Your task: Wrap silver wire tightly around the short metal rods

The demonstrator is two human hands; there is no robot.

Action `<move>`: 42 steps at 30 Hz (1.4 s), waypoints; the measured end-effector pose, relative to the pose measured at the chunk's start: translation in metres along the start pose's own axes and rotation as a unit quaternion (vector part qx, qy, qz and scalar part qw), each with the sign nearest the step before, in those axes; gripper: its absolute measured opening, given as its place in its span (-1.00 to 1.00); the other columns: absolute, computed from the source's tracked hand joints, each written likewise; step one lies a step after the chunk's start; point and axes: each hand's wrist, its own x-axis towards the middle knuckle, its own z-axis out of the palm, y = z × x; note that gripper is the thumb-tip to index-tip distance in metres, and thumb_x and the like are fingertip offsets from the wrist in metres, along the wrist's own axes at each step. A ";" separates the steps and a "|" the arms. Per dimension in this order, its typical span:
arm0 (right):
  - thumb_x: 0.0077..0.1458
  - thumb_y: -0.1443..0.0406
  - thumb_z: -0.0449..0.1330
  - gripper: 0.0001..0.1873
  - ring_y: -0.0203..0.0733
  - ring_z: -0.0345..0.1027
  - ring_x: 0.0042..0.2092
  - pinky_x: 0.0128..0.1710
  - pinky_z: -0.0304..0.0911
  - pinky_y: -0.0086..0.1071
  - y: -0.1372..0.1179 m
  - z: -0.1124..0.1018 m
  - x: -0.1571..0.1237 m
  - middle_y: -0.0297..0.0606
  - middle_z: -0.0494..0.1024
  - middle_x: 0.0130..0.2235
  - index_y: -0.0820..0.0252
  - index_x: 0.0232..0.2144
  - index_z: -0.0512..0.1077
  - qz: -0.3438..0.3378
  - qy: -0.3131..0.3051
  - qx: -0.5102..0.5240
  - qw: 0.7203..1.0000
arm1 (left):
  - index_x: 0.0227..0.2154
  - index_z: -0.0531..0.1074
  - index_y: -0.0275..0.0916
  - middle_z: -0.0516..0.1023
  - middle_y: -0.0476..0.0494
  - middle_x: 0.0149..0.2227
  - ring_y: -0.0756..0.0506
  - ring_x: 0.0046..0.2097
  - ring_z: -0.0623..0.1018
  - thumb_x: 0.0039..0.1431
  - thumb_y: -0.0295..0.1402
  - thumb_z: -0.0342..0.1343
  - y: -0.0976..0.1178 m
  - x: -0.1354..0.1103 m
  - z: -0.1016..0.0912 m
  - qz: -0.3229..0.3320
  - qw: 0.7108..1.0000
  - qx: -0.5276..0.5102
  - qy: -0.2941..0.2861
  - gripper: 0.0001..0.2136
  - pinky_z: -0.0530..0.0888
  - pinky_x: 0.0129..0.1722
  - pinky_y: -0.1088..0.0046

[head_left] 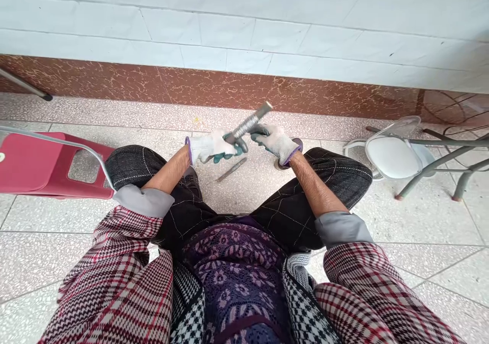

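Observation:
I sit with my knees apart above a tiled floor. Both hands wear white gloves with green palms. My left hand (212,146) is closed round the lower end of a large grey threaded bolt (253,118), which slants up to the right. My right hand (274,140) touches the bolt's lower part from the right, fingers curled near a dark nut or head at that end. A thin metal tool (232,169), like a file, lies on the floor between my knees, below the hands.
A red plastic stool (46,166) with a grey metal rod across it stands at the left. A white round seat (393,155) with grey metal legs lies at the right. A brown skirting and white tiled wall run across the back.

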 end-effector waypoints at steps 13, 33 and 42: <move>0.05 0.30 0.29 -0.74 -0.05 0.48 -0.23 -0.13 0.45 -0.14 -0.014 0.042 -0.005 -0.23 0.61 -0.26 0.12 -0.15 0.48 -0.089 0.065 -0.054 0.992 | -0.24 0.60 -0.31 0.62 -0.08 -0.31 0.02 -0.34 0.54 0.26 -0.58 0.20 0.047 0.062 0.061 0.065 0.815 -0.556 0.150 -0.89 0.53 -0.17 0.43; 0.06 0.14 0.30 -0.64 -0.43 0.05 -0.64 -0.78 -0.03 -0.50 -0.056 -0.017 -0.019 -0.50 0.28 -0.53 0.22 -0.14 0.47 -0.043 0.052 0.146 0.987 | 0.04 0.59 -0.22 0.65 -0.12 -0.12 0.12 -0.53 0.42 0.36 -0.48 0.17 0.058 0.024 0.013 0.141 0.888 -0.372 0.230 -0.76 0.31 -0.57 0.56; 0.11 0.05 0.35 -0.63 -0.44 0.06 -0.65 -0.79 -0.01 -0.50 -0.049 -0.007 -0.026 -0.51 0.31 -0.54 0.20 -0.22 0.44 -0.038 -0.005 0.191 0.981 | -0.26 0.53 -0.27 0.47 -0.06 -0.47 0.05 -0.58 0.39 0.49 -0.36 0.04 0.048 0.029 0.024 0.124 0.945 -0.292 0.084 -0.79 0.28 -0.60 0.48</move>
